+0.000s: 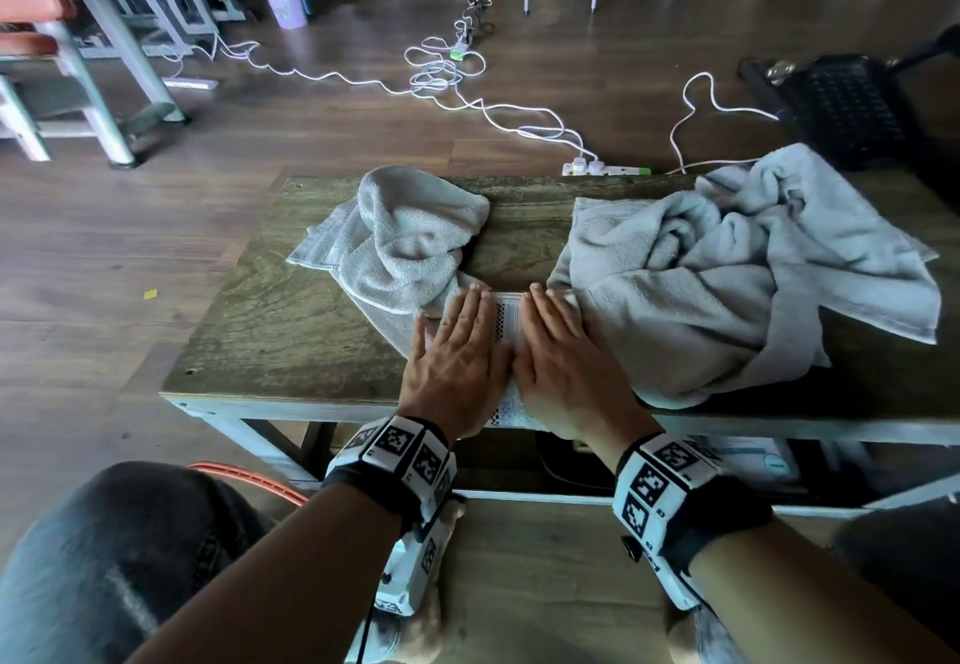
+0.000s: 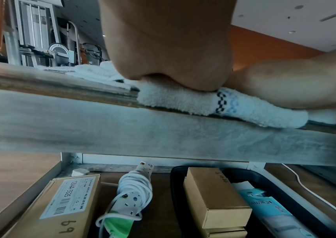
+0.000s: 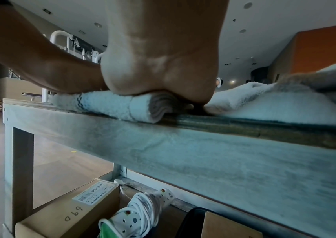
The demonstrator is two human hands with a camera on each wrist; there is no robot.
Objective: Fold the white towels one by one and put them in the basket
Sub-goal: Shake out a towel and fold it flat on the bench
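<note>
A folded white towel [image 1: 508, 320] with a chequered stripe lies at the near edge of the wooden table [image 1: 291, 320]. My left hand [image 1: 457, 346] and right hand [image 1: 558, 346] lie flat side by side on it, fingers straight, pressing it down. The left wrist view shows the left palm heel on the folded towel [image 2: 179, 99]. In the right wrist view the right palm heel sits on the towel's layered end [image 3: 122, 107]. A crumpled white towel [image 1: 410, 242] lies behind on the left. A larger crumpled towel [image 1: 727, 268] lies on the right. An orange basket rim [image 1: 249, 479] shows by my left knee.
White cables [image 1: 441, 70] and a power strip [image 1: 602, 167] lie on the floor beyond the table. A black chair [image 1: 847, 107] stands at the far right. Under the table are cardboard boxes [image 2: 61, 206], a coiled extension lead [image 2: 130, 193] and a black tray [image 2: 285, 201].
</note>
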